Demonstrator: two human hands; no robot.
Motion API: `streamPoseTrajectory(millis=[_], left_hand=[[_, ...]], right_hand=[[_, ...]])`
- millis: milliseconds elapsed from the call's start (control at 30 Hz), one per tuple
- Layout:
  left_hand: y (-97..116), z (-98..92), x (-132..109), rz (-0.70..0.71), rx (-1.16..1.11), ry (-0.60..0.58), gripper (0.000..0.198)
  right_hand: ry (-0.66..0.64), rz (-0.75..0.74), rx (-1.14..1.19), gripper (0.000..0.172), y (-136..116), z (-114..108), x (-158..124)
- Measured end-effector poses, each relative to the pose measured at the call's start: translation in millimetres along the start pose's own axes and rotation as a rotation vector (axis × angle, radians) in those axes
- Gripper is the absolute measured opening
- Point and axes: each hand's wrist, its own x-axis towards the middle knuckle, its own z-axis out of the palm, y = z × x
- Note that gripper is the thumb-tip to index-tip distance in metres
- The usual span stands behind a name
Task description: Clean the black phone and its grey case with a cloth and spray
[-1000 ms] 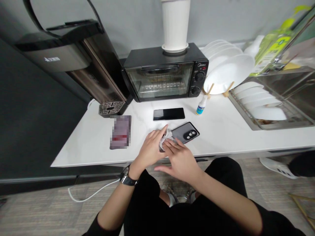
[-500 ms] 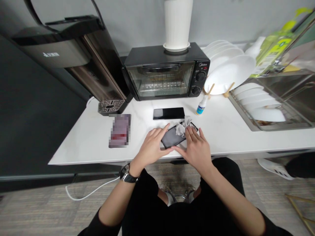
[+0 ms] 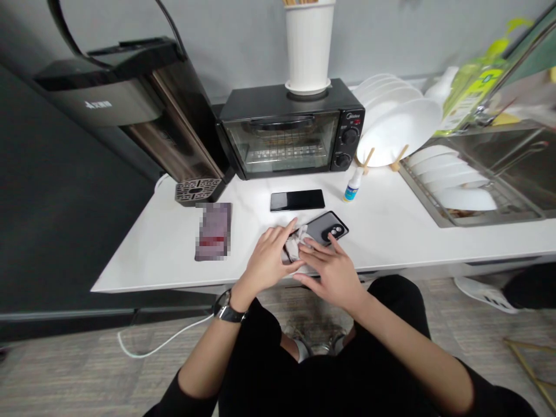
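Observation:
A dark phone [image 3: 326,227] lies face down on the white counter [image 3: 391,231], its camera end pointing right. My left hand [image 3: 267,260] rests on the phone's near end, fingers stretched and pressing it down. My right hand [image 3: 332,272] lies flat with fingers together on a crumpled grey cloth [image 3: 293,246], which sits on the phone's left part. A second black phone [image 3: 297,200] lies screen up just behind. A small white dropper bottle [image 3: 353,185] stands to the right of it.
A black toaster oven [image 3: 291,130] with a white pot [image 3: 308,46] on top stands at the back. A dark water dispenser [image 3: 143,110] is at left, a blurred packet [image 3: 212,230] beside it. White plates [image 3: 399,127] and a sink rack [image 3: 460,185] are at right.
My right hand wiped the cloth out to the phone's camera end, then drew it back to the left end near my left hand. The left hand stayed on the phone.

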Motion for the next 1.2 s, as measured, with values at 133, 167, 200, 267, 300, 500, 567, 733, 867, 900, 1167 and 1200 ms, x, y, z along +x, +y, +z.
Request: streamPoseTrajectory(millis=[133, 167, 200, 267, 300, 500, 567, 733, 867, 900, 1167, 1200], left_hand=[[3, -0.9, 2, 0.012, -0.006, 0.006, 0.101], [4, -1.0, 3, 0.016, -0.005, 0.003, 0.101], [4, -1.2, 4, 0.022, -0.004, -0.002, 0.102], [4, -1.7, 5, 0.041, -0.003, -0.013, 0.102], [3, -1.9, 6, 0.051, -0.001, -0.016, 0.102], [-4, 1.0, 5, 0.077, 0.006, -0.032, 0.098], [-6, 2.6, 4, 0.061, 0.01, -0.025, 0.098], [-3, 2.5, 0, 0.025, 0.007, -0.025, 0.106], [1, 1.1, 1, 0.015, -0.014, -0.014, 0.105], [2, 0.8, 2, 0.018, -0.013, -0.013, 0.105], [-3, 0.3, 5, 0.074, -0.022, -0.052, 0.101], [-5, 1.0, 5, 0.072, -0.023, -0.048, 0.098]], right_hand=[[0.042, 0.071, -0.205, 0.052, 42, -24, -17], [0.059, 0.095, -0.248, 0.055, 49, -27, -18], [0.071, 0.116, -0.28, 0.058, 54, -28, -17], [0.089, 0.151, -0.305, 0.067, 55, -25, -11], [0.098, 0.167, -0.303, 0.072, 51, -20, -5], [0.052, 0.081, -0.177, 0.081, -13, 13, 26], [0.013, 0.013, -0.094, 0.082, -31, 16, 27], [-0.039, -0.019, -0.02, 0.058, -18, -1, 8], [-0.019, 0.043, -0.169, 0.055, 27, -24, -12], [0.01, 0.076, -0.218, 0.056, 37, -27, -14], [0.095, 0.119, -0.217, 0.08, -1, 9, 26], [0.06, 0.062, -0.17, 0.083, -14, 16, 31]])
